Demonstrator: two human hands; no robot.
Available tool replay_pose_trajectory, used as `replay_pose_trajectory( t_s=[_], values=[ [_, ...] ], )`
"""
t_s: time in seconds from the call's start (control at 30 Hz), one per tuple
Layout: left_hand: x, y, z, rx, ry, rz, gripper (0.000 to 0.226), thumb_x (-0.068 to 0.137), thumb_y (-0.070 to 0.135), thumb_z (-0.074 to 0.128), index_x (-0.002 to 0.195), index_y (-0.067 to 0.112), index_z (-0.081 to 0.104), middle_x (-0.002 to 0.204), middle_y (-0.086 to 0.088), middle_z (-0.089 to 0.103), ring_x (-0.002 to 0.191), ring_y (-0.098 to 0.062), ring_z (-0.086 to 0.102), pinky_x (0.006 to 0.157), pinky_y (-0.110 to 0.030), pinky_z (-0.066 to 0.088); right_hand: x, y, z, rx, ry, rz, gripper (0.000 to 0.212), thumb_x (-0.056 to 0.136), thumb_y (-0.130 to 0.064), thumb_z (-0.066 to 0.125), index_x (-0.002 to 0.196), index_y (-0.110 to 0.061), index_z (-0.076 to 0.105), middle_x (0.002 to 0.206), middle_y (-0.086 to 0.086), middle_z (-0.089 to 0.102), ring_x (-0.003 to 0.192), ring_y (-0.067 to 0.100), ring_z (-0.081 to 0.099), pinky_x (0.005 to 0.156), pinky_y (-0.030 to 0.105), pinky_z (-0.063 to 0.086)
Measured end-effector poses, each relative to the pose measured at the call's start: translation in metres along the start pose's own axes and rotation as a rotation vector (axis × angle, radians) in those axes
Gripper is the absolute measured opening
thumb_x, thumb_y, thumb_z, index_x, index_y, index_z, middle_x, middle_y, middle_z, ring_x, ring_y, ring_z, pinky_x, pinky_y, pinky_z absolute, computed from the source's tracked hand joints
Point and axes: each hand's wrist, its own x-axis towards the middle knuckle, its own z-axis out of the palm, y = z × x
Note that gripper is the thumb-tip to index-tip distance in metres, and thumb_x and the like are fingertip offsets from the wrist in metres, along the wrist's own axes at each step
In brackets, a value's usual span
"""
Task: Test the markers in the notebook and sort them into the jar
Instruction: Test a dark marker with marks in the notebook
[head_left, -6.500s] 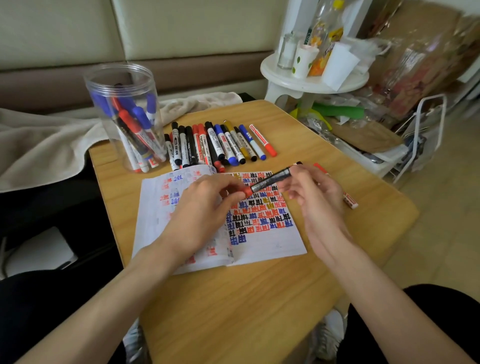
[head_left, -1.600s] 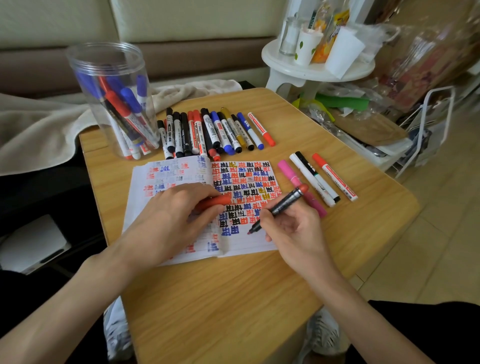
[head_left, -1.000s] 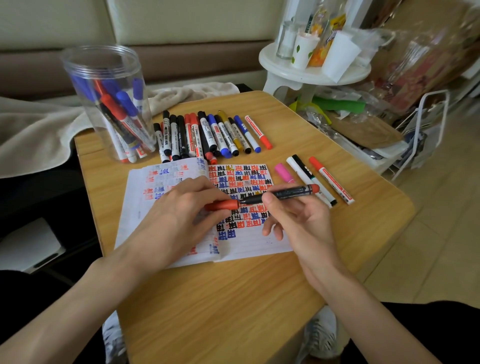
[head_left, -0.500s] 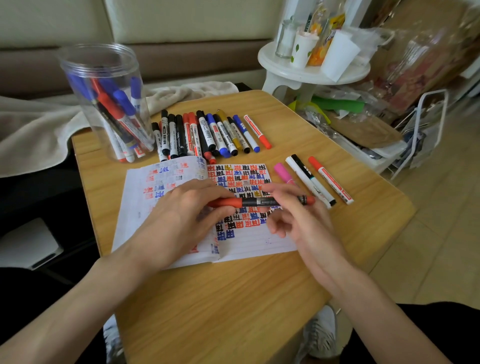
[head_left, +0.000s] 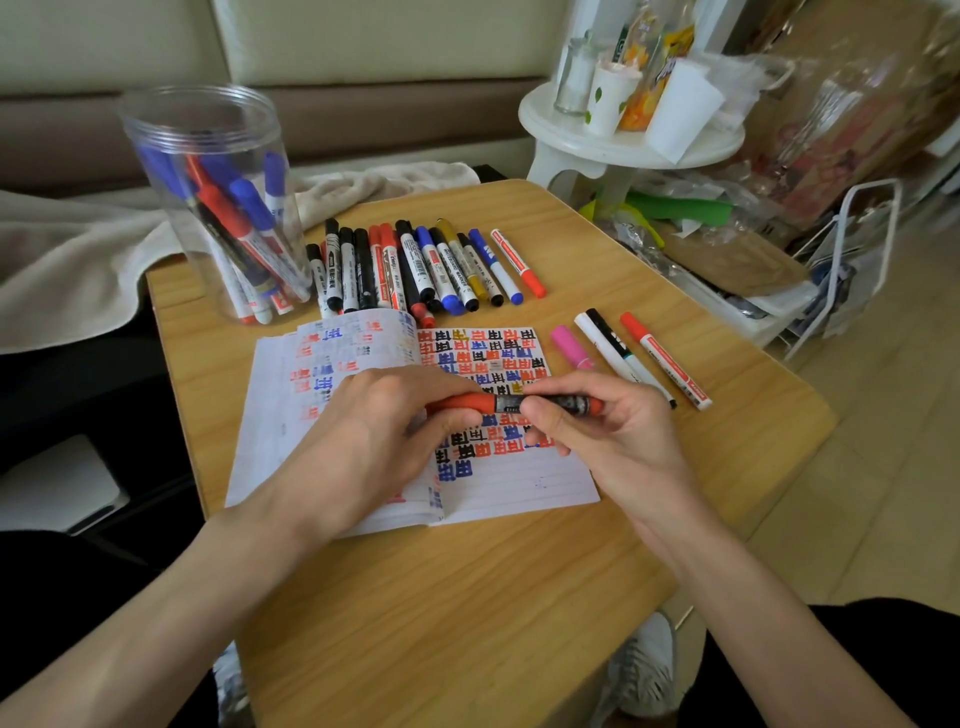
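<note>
Ink is the risk: if the red cap (head_left: 460, 402) goes on crooked over the black-barrelled marker (head_left: 540, 404), the tip could dry out in the clear plastic jar (head_left: 208, 156) or smear the open lined notebook (head_left: 519, 488) beneath. My left hand (head_left: 374, 431) curls round the cap end and my right hand (head_left: 613, 436) pinches the barrel. The marker lies level between them, just above the right page and well apart from the jar at the far left of the wooden surface (head_left: 467, 597).
</note>
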Motion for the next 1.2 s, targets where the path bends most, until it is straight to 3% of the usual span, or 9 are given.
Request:
replay_pose_trajectory(
  t_s=[0.2,0.37,0.5,0.63,0.7,0.8,0.97,1.03,1.2],
  values=[
    [0.005,0.0,0.0,0.029,0.004,-0.015,0.027,0.095,0.045,0.059,0.116,0.033,0.071,0.098,0.018,0.071,0.079,-0.004,0.065,0.071,-0.033,0.056,0.015,-0.006,-0.011,-0.195,-0.126,-0.085,0.02,0.08,-0.021,0.084,0.1,-0.019,0.081,0.097,-0.007,0.08,0.098,0.01,0.075,0.085,0.031,0.062],
    [0.007,0.005,0.008,0.032,0.074,0.002,0.029,0.092,0.031,0.071,0.121,0.03,0.069,0.079,0.038,0.059,0.072,0.014,0.056,0.066,-0.008,0.043,0.019,0.001,-0.019,-0.459,-0.113,-0.191,0.019,0.077,-0.031,0.089,0.094,-0.027,0.083,0.088,-0.016,0.077,0.089,0.01,0.069,0.088,0.024,0.05],
    [0.012,0.004,0.012,0.014,0.112,-0.044,0.055,0.093,0.035,0.068,0.144,0.038,0.047,0.112,0.02,0.06,0.092,-0.001,0.064,0.072,-0.031,0.059,0.023,0.008,-0.031,-0.525,0.022,-0.127,0.012,0.081,-0.026,0.088,0.091,-0.028,0.082,0.08,-0.017,0.073,0.077,0.004,0.06,0.069,0.018,0.043],
    [0.014,0.006,0.014,0.035,0.133,-0.035,0.046,0.096,0.029,0.064,0.14,0.035,0.052,0.116,0.016,0.057,0.095,-0.001,0.063,0.072,-0.029,0.058,0.03,0.026,-0.043,-0.689,0.261,-0.092,0.01,0.081,-0.025,0.087,0.082,-0.022,0.078,0.069,-0.016,0.067,0.063,0.001,0.058,0.061,0.019,0.043],
    [0.015,0.008,0.016,0.042,0.125,-0.031,0.042,0.097,0.03,0.064,0.138,0.033,0.054,0.117,0.016,0.058,0.095,0.0,0.063,0.074,-0.025,0.056,0.032,0.035,-0.045,-0.86,0.369,-0.128,0.016,0.078,-0.031,0.088,0.084,-0.022,0.076,0.081,-0.014,0.068,0.077,0.002,0.06,0.07,0.025,0.048],
    [0.017,0.009,0.021,0.036,0.117,-0.024,0.04,0.098,0.029,0.063,0.137,0.033,0.056,0.118,0.017,0.057,0.096,0.002,0.063,0.076,-0.017,0.051,0.036,0.043,-0.043,-1.051,0.47,-0.163,0.038,0.073,-0.041,0.088,0.105,-0.029,0.074,0.117,-0.002,0.059,0.113,0.023,0.051,0.092,0.039,0.042],
    [0.018,0.009,0.023,0.028,0.109,-0.017,0.039,0.099,0.027,0.063,0.136,0.033,0.056,0.117,0.018,0.056,0.096,0.001,0.063,0.076,-0.014,0.048,0.049,0.045,-0.056,-1.118,0.364,-0.031,0.068,0.083,-0.056,0.076,0.146,-0.043,0.055,0.157,0.002,0.041,0.148,0.028,0.033,0.112,0.055,0.031],
    [0.019,0.008,0.024,0.03,0.108,-0.013,0.038,0.099,0.026,0.063,0.136,0.032,0.057,0.116,0.017,0.057,0.095,0.0,0.063,0.077,-0.017,0.048,0.053,0.046,-0.06,-1.056,0.323,-0.003,0.063,0.089,-0.054,0.073,0.148,-0.043,0.053,0.16,0.002,0.041,0.146,0.028,0.039,0.114,0.054,0.035],
    [0.024,0.005,0.027,0.029,0.101,-0.018,0.035,0.1,0.027,0.062,0.134,0.031,0.058,0.114,0.018,0.058,0.096,0.001,0.063,0.078,-0.018,0.049,0.057,0.053,-0.064,-0.99,0.381,-0.101,0.046,0.091,-0.041,0.074,0.136,-0.032,0.068,0.134,0.005,0.062,0.118,0.029,0.061,0.101,0.045,0.052]
  ],
)
